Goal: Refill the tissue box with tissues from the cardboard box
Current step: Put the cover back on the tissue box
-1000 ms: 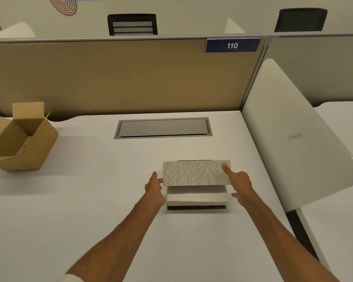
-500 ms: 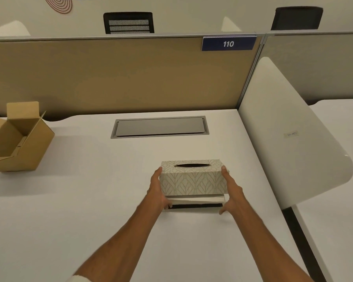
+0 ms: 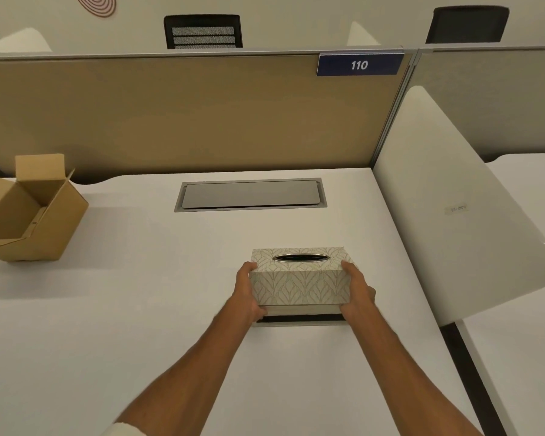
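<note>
A leaf-patterned tissue box cover (image 3: 299,284) with an oval slot on top sits low over its base (image 3: 299,321) on the white desk (image 3: 139,309). A thin strip of white tissues shows between cover and base. My left hand (image 3: 246,297) grips the cover's left end and my right hand (image 3: 357,294) grips its right end. An open brown cardboard box (image 3: 29,215) stands at the desk's far left, tilted, with its flaps up; what it holds is hidden.
A grey cable hatch (image 3: 250,194) is set flush in the desk behind the tissue box. A tan partition (image 3: 186,114) with a "110" sign closes the back. A white curved divider (image 3: 453,215) rises along the right edge.
The cover, held tilted above the tissue stack a second ago, has turned level and come down over the tissues. Both hands moved down with it onto its ends.
</note>
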A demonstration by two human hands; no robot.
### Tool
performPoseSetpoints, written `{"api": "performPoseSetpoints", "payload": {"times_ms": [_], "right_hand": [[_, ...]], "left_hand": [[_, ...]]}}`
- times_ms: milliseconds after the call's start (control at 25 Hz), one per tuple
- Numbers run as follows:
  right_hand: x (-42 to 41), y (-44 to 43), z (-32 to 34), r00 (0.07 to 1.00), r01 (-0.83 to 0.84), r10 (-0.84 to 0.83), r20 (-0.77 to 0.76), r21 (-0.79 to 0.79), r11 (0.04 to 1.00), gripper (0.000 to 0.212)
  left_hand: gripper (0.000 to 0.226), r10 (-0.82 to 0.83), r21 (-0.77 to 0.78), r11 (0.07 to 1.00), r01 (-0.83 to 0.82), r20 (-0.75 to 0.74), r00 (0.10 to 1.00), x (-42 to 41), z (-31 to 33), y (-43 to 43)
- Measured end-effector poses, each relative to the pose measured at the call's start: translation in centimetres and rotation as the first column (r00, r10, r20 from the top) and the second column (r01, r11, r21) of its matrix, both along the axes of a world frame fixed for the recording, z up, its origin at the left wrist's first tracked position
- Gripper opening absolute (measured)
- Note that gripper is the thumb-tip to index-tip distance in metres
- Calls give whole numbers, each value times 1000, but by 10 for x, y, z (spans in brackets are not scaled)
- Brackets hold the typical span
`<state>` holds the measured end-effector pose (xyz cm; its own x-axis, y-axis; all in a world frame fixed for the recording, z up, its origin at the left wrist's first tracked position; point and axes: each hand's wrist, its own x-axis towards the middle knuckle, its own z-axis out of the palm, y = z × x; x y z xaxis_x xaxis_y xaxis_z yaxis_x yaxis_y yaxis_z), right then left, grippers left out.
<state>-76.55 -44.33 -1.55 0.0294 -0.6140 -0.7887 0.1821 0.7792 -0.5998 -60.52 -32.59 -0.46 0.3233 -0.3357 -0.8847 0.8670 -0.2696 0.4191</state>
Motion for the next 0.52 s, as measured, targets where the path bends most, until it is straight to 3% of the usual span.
{"api": "performPoseSetpoints", "payload": {"times_ms": [200, 320, 520], "right_hand": [[0, 3, 0, 998, 24, -24, -57, 1, 1000, 80], [-1, 8, -1, 999, 35, -34, -13, 46, 998, 86], [-6, 8, -5, 993, -21, 14, 116, 60, 998, 65]], "left_hand": [[32, -32, -14, 999, 32, -15, 999, -3, -6, 3], [34, -46, -33, 998, 45, -22, 999, -3, -6, 4], [37, -12, -64, 998, 10, -32, 999, -3, -15, 5]]}}
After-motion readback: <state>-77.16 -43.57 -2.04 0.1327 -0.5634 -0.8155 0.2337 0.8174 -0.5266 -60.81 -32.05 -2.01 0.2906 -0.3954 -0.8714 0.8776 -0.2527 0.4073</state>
